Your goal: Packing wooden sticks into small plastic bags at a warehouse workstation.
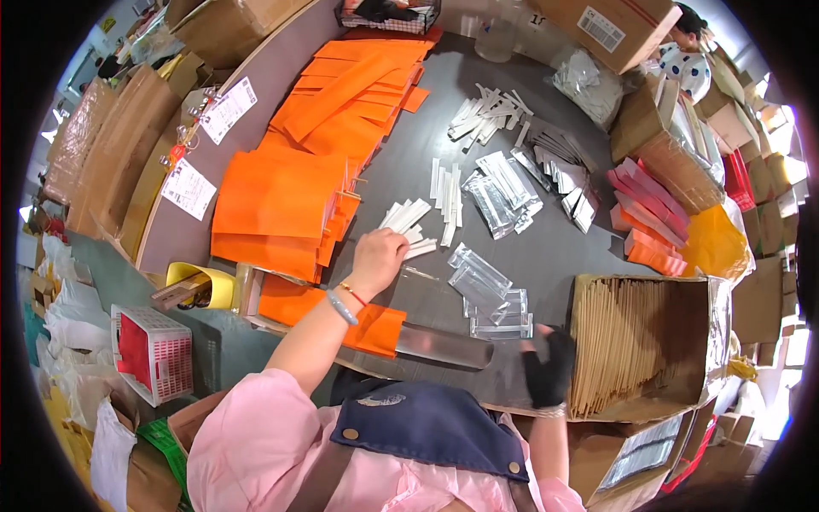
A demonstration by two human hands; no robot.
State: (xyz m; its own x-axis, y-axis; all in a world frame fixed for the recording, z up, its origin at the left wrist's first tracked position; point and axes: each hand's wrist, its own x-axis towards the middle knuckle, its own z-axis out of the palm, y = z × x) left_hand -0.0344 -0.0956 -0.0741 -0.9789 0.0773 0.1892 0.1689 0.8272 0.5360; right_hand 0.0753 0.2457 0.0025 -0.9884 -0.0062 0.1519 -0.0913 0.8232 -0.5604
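My bare left hand (381,258) is at a small pile of flat white strips (404,215), fingers closed at the ends of the strips. A bead bracelet and a grey bangle are on that wrist. My right hand (548,367), in a black glove with bare fingertips, is slightly blurred. Its fingers are apart and it seems to hold nothing. It is just below some clear plastic sleeves (499,314) and beside an open carton (715,341) packed with thin wooden sticks (627,346). More clear sleeves with white pieces (503,192) lie in the middle of the table.
Stacked orange sheets (277,200) cover the table's left side. A metal blade-like strip (444,345) lies at the near edge by an orange piece. Further right are dark fanned pieces (563,166), pink and red bundles (653,205) and a yellow bag (718,243). A yellow container (220,288) is at left.
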